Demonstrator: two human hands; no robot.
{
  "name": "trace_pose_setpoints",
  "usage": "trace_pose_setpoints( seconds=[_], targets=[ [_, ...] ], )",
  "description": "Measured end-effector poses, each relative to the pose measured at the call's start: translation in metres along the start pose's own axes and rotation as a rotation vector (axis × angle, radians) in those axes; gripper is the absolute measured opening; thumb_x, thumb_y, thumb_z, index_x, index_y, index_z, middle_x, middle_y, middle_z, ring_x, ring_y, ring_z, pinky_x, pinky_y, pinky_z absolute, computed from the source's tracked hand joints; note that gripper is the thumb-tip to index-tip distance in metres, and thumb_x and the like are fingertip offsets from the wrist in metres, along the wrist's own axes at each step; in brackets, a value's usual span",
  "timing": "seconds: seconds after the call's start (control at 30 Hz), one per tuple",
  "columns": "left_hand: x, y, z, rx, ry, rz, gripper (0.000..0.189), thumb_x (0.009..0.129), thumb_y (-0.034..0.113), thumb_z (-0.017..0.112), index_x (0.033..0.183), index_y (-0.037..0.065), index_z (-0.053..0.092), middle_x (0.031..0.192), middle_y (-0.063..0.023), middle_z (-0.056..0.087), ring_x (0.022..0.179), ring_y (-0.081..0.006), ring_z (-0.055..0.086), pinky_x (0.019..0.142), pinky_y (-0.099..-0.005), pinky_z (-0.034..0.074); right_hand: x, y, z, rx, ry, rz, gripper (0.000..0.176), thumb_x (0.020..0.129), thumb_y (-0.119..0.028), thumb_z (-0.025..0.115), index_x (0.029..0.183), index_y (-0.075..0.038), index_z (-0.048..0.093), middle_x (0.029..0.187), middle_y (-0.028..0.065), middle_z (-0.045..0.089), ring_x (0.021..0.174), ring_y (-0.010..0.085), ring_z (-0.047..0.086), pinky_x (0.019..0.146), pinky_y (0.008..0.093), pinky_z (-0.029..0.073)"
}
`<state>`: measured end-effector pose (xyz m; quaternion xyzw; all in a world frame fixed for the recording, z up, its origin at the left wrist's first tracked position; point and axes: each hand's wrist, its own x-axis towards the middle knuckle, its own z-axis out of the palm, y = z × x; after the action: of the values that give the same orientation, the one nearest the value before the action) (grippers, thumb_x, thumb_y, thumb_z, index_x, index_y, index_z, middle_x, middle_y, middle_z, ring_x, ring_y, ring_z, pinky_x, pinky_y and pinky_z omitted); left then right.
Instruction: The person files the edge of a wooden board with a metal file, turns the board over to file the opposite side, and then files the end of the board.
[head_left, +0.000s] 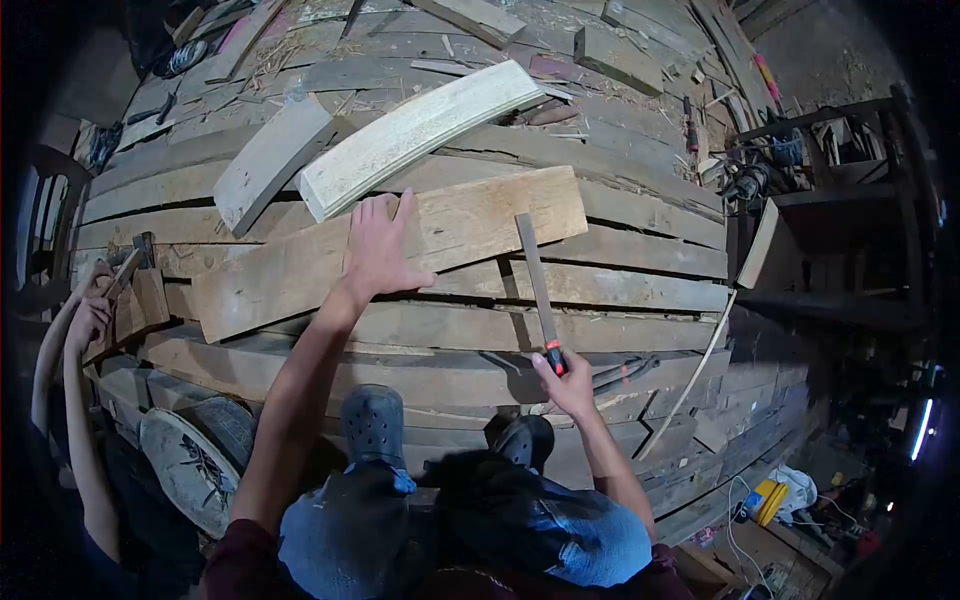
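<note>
A long wooden board [480,210] lies slanted across the slatted plank surface. My left hand [383,245] rests on the middle of this board, fingers spread and thumb out to the right. My right hand [568,385] is wrapped round the black and red handle of a long flat metal tool [537,275], possibly a file or chisel. The tool points away from me, and its tip overlaps the right part of the board. Just beyond the board are a pale, curved wooden piece [420,130] and a shorter grey block [272,165].
Another person's hands [93,305] hold a tool at the left, by a wooden piece. A round container [190,465] with debris stands lower left. Pliers-like tools [625,370] lie right of my right hand. A thin stick [690,375] and a dark rack [840,195] are farther right.
</note>
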<state>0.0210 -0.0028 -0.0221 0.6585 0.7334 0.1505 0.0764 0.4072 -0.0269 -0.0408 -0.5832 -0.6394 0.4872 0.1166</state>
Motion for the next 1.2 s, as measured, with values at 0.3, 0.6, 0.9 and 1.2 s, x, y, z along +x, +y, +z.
trace_pose_setpoints(
  seconds=[0.3,0.6,0.9,1.2],
  targets=[
    [0.002,0.006,-0.007,0.025,-0.035,-0.02,0.121,0.051,0.049,0.087,0.149,-0.002,0.039,0.125,-0.0242,0.049,0.118,-0.0382,0.045,0.107,-0.048,0.034,-0.005,0.036,0.011,-0.08,0.143,-0.101,0.03,0.104,-0.024,0.056,0.123,-0.002,0.063,0.064,0.0163,0.061,0.056,0.0262,0.066,0.053,0.0389,0.048],
    [0.001,0.0,-0.001,0.0,0.022,0.036,0.122,0.05,0.051,0.088,0.149,-0.003,0.039,0.125,-0.0244,0.049,0.118,-0.0389,0.045,0.108,-0.0489,0.034,0.051,-0.032,0.005,-0.299,0.254,-0.19,0.031,0.104,-0.03,0.053,0.122,-0.007,0.066,0.073,0.0259,0.066,0.071,0.0472,0.067,0.06,0.0544,0.051],
    [0.004,0.006,-0.008,0.053,-0.077,-0.031,0.126,0.052,0.056,0.088,0.152,-0.002,0.038,0.125,-0.0215,0.05,0.118,-0.0363,0.044,0.108,-0.048,0.033,0.043,-0.014,0.002,-0.401,0.223,-0.043,0.038,0.104,-0.034,0.051,0.103,0.0,0.069,0.074,0.0296,0.065,0.076,0.0507,0.066,0.066,0.0587,0.051],
    [0.002,0.003,-0.009,-0.02,-0.026,-0.007,0.124,0.049,0.052,0.089,0.15,0.001,0.04,0.125,-0.0223,0.05,0.119,-0.0371,0.045,0.107,-0.0472,0.035,0.035,-0.024,0.005,-0.309,0.265,-0.059,0.041,0.104,-0.037,0.05,0.107,-0.001,0.068,0.079,0.0306,0.066,0.082,0.053,0.066,0.07,0.0604,0.05]
  ],
)
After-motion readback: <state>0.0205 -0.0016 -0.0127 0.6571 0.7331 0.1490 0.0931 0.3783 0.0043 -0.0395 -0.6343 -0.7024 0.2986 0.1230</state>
